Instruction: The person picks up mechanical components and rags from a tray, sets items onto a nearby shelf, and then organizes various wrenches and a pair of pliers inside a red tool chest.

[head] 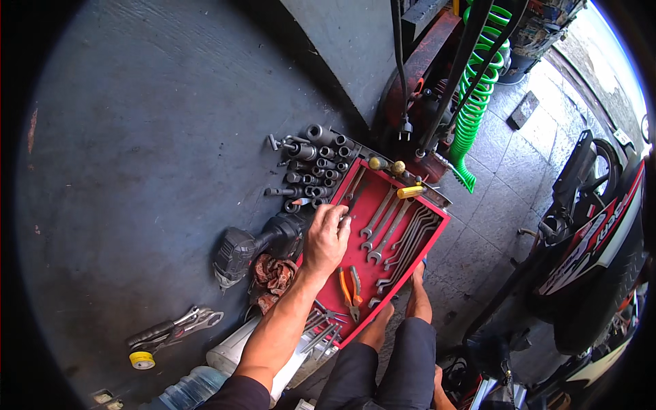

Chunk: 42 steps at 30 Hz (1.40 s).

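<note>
My left hand (326, 240) is over the left side of a red metal tool tray (353, 259), fingers curled, with a small dark object (345, 215) between thumb and fingers. Its exact kind cannot be told. In the tray lie several open-end wrenches (384, 220), a row of offset box wrenches (410, 243), and orange-and-grey pliers (350, 292). A second pair of pliers (328, 311) rests near the tray's lower end. At the bottom, beside my right leg, only a part of my right hand (439, 382) shows; its fingers are mostly hidden.
Several sockets (320, 164) stand left of the tray, above a black cordless impact wrench (238, 253) and a patterned rag (274, 277). Screwdrivers with yellow handles (410, 192) sit at the far rim. A green coiled air hose (476, 97) hangs beyond; a motorcycle (589, 256) stands right.
</note>
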### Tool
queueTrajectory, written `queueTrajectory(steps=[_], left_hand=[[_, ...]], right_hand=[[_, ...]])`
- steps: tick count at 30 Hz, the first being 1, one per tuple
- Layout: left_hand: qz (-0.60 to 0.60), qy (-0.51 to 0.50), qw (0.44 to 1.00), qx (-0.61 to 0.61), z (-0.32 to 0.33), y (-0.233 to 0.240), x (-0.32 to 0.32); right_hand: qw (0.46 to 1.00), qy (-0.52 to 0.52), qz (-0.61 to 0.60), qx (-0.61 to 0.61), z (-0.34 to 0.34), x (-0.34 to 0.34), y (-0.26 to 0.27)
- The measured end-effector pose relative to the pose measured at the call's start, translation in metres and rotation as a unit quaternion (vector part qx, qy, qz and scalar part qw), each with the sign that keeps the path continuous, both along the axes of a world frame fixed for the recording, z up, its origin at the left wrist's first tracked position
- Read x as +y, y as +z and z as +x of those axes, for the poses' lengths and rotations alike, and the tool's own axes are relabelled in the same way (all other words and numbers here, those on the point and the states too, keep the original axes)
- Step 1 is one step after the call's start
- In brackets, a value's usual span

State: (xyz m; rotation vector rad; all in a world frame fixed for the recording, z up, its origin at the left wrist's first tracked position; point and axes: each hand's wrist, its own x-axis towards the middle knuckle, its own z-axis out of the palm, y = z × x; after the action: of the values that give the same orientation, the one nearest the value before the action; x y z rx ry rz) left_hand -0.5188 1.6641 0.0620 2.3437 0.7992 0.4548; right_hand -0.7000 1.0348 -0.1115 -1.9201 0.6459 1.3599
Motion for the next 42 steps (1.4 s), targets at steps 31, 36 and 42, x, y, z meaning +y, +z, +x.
queueTrajectory(steps=[31, 36, 42], left_hand=[[0.074, 0.173, 0.977, 0.102, 0.050, -0.090, -0.012], [0.056, 0.170, 0.971, 0.159, 0.051, -0.082, -0.015], [0.045, 0.181, 0.972, 0.140, 0.051, -0.086, -0.013]], right_hand=[[0.996, 0.061, -0.068, 0.004, 0.050, 0.052, 0.035], [0.994, 0.076, -0.083, 0.010, 0.067, 0.072, 0.047], [0.995, 0.084, -0.058, -0.024, 0.060, 0.052, 0.031]])
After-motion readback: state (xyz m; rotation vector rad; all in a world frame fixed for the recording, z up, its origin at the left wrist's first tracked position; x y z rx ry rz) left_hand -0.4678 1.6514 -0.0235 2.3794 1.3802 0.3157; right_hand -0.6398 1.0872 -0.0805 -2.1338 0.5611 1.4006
